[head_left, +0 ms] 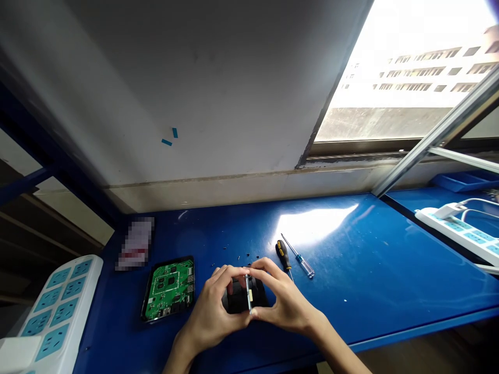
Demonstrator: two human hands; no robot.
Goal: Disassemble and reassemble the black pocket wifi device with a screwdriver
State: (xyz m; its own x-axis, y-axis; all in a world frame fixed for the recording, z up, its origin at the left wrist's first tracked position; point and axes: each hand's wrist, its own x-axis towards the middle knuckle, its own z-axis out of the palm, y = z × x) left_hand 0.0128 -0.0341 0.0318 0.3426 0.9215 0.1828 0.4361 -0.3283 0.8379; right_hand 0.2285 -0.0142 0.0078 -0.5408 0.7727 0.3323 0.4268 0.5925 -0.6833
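Observation:
Between my two hands a thin flat part (248,288) stands on edge, grey and silvery, with a small pale-yellow piece on its right face; its exact kind does not show. The fingers and thumb of my left hand (212,301) grip it from the left. From the right, my right hand (283,298) pinches its top and bottom ends. Directly below lies a black object (258,293), partly hidden by the hands. To the left is a green circuit board (166,285) in a black shell (144,306).
A black-and-yellow screwdriver (282,253) and a clear-blue-handled screwdriver (304,265) lie right of the hands. Several tiny dark screws (248,255) are scattered beyond. Power strips (58,301) flank the blue table (374,259). A blurred packet (136,243) lies at back left.

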